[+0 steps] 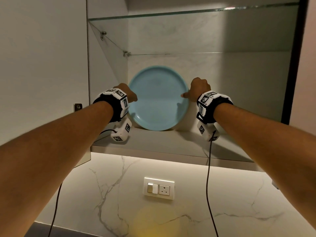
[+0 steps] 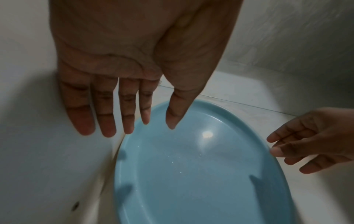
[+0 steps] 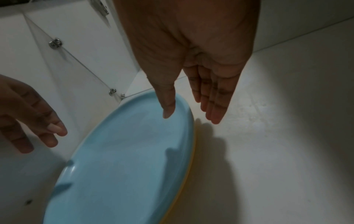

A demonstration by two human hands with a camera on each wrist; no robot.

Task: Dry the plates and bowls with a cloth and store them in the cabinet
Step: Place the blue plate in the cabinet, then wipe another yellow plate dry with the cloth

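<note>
A light blue plate [image 1: 157, 100] stands on edge on the cabinet's lower shelf [image 1: 171, 142] and leans against the back wall. Behind the blue plate [image 3: 124, 166] shows the thin rim of a yellow plate [image 3: 188, 171]. My left hand [image 1: 130, 94] is at the plate's left rim, fingers straight and spread, thumb in front of the plate [image 2: 191, 174]. My right hand [image 1: 196, 91] is at the right rim, its thumb over the plate's face and its fingers behind the edge. Neither hand curls round the plate. No cloth is in view.
A glass shelf [image 1: 171, 13] spans the cabinet above the plate. The open cabinet door [image 1: 42, 65] stands at the left. Below is a marble wall with a switch and socket panel [image 1: 159, 188]. A blurred yellow patch [image 1: 153, 223] shows at the bottom edge.
</note>
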